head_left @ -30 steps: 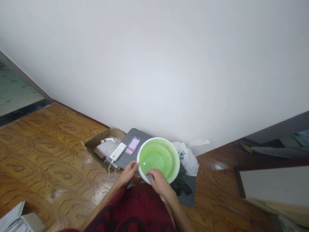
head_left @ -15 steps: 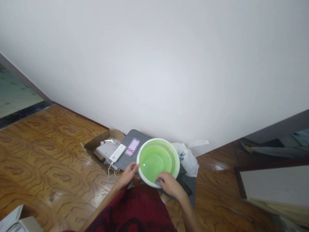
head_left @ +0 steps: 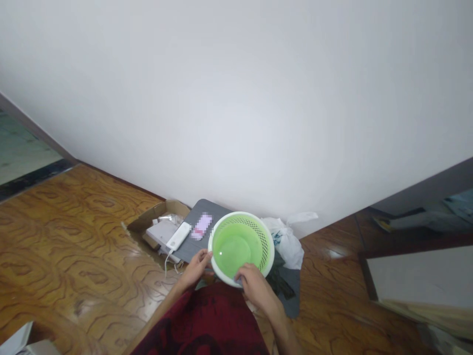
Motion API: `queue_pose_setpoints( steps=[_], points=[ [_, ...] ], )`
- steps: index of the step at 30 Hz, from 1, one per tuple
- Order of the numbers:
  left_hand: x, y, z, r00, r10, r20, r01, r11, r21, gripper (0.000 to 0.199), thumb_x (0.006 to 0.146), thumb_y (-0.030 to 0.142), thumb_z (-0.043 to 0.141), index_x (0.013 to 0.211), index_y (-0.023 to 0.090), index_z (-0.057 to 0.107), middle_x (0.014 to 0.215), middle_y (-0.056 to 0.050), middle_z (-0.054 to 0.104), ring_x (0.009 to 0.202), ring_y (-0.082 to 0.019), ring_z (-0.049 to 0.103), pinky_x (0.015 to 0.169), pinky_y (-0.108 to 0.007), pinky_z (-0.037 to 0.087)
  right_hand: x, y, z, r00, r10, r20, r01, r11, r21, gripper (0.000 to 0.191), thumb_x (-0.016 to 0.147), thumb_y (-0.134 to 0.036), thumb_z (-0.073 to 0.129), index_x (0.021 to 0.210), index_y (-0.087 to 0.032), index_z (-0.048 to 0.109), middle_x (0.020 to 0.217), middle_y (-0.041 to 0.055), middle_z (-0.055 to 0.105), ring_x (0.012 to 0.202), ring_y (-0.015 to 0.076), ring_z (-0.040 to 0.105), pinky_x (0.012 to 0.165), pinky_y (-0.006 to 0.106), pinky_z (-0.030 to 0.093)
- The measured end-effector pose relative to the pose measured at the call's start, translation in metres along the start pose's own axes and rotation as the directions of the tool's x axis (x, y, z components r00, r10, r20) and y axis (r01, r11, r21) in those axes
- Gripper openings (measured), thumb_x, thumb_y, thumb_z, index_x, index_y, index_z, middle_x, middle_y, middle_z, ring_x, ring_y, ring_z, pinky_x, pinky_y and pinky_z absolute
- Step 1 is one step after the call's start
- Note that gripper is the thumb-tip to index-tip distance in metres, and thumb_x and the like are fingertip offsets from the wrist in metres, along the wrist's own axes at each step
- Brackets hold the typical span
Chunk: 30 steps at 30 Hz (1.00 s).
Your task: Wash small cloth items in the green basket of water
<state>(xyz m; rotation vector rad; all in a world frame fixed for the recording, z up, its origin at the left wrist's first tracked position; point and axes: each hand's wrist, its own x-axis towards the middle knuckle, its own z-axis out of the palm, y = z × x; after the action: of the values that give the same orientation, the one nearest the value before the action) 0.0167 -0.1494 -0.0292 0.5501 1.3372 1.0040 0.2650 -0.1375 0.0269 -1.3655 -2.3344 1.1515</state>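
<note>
A round green basin (head_left: 236, 249) with a white rim and a lattice upper wall rests at the near side of a small dark grey table (head_left: 218, 213). At its left rim, my left hand (head_left: 198, 265) is closed, thumb on the edge and fingers outside. My right hand (head_left: 254, 283) is bent over the near rim with its fingers pressed together inside. A bit of something grey-blue, cloth-like, shows under those fingers; most of it is hidden. Left of the basin lie a blurred-out pinkish phone-like item (head_left: 202, 226) and a white power strip (head_left: 179, 236) with a cord.
A tied white plastic bag (head_left: 290, 247) and dark green crumpled material (head_left: 280, 283) sit right of the basin. An open cardboard box (head_left: 150, 217) holding papers stands left of the table. The white wall (head_left: 236, 123) rises directly behind. Wood-patterned floor (head_left: 92, 236) surrounds the table.
My right hand has slid slightly left along the near rim. My left hand keeps its hold at the left rim. The camera view has shifted a little.
</note>
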Motion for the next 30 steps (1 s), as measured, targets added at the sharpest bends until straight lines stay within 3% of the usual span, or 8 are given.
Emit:
queue_pose_setpoints(
  steps=[4,8,15,19,25,28,30],
  points=[
    [-0.001,0.002,0.001,1.0,-0.009,0.002,0.009,1.0,0.005,0.079,0.064,0.078,0.082,0.106,0.016,0.061,0.104,-0.012,0.076,0.067,-0.017,0.071,0.058,-0.031,0.06,-0.016,0.023,-0.018,0.996,0.076,-0.054,-0.084,0.982,-0.171,0.041,0.092,0.004,0.041,0.096,-0.015,0.076,0.102,0.0085,0.068,0.103,0.0228,0.058,0.094,0.032,0.043],
    [-0.002,0.004,0.002,1.0,-0.005,-0.001,0.005,1.0,-0.004,0.076,0.063,0.077,0.082,0.104,0.016,0.061,0.099,-0.011,0.076,0.067,-0.017,0.071,0.058,-0.031,0.06,-0.02,0.032,-0.019,0.983,0.121,-0.139,-0.154,0.955,-0.255,0.045,0.092,0.006,0.039,0.1,-0.016,0.077,0.107,0.0097,0.068,0.106,0.0247,0.057,0.094,0.033,0.043],
    [-0.002,0.004,0.002,1.0,0.0,-0.001,0.0,1.0,-0.018,0.067,0.068,0.07,0.084,0.102,0.016,0.063,0.095,-0.009,0.075,0.067,-0.018,0.071,0.058,-0.032,0.06,-0.021,0.007,0.009,0.989,-0.02,-0.143,-0.005,0.986,-0.169,0.043,0.092,0.006,0.041,0.099,-0.018,0.076,0.104,0.0063,0.068,0.103,0.0215,0.059,0.092,0.03,0.044],
    [0.0,0.003,0.001,1.0,-0.002,-0.002,0.002,1.0,-0.017,0.066,0.068,0.068,0.085,0.102,0.016,0.063,0.095,-0.009,0.074,0.066,-0.018,0.071,0.057,-0.031,0.06,-0.023,0.019,0.005,0.982,-0.018,-0.186,-0.011,0.988,-0.157,0.044,0.091,0.006,0.04,0.096,-0.018,0.076,0.102,0.0067,0.069,0.101,0.0215,0.06,0.091,0.03,0.046],
    [0.001,0.001,0.0,1.0,-0.009,0.002,0.009,1.0,-0.026,0.063,0.069,0.067,0.084,0.101,0.017,0.062,0.09,-0.007,0.073,0.066,-0.018,0.071,0.059,-0.032,0.06,-0.023,0.064,-0.024,0.917,0.037,-0.397,-0.138,0.964,-0.229,0.042,0.094,-0.002,0.041,0.099,-0.019,0.079,0.102,0.0097,0.071,0.096,0.0251,0.06,0.088,0.034,0.048],
    [0.002,-0.001,-0.001,1.0,-0.006,0.013,0.006,1.0,-0.031,0.065,0.069,0.068,0.084,0.102,0.017,0.062,0.087,-0.005,0.071,0.067,-0.018,0.07,0.059,-0.031,0.06,-0.023,0.068,-0.026,0.877,0.036,-0.479,-0.15,0.968,-0.201,0.04,0.098,-0.006,0.04,0.102,-0.019,0.079,0.104,0.0106,0.071,0.097,0.0255,0.06,0.09,0.036,0.049],
    [0.002,-0.002,-0.001,1.0,0.001,0.011,-0.001,1.0,-0.031,0.066,0.068,0.069,0.084,0.101,0.017,0.062,0.085,-0.004,0.07,0.066,-0.017,0.069,0.058,-0.03,0.06,-0.025,0.062,-0.019,0.881,0.012,-0.473,-0.109,0.978,-0.179,0.039,0.097,-0.006,0.041,0.102,-0.019,0.078,0.105,0.0105,0.07,0.099,0.025,0.061,0.091,0.037,0.05]
  ],
)
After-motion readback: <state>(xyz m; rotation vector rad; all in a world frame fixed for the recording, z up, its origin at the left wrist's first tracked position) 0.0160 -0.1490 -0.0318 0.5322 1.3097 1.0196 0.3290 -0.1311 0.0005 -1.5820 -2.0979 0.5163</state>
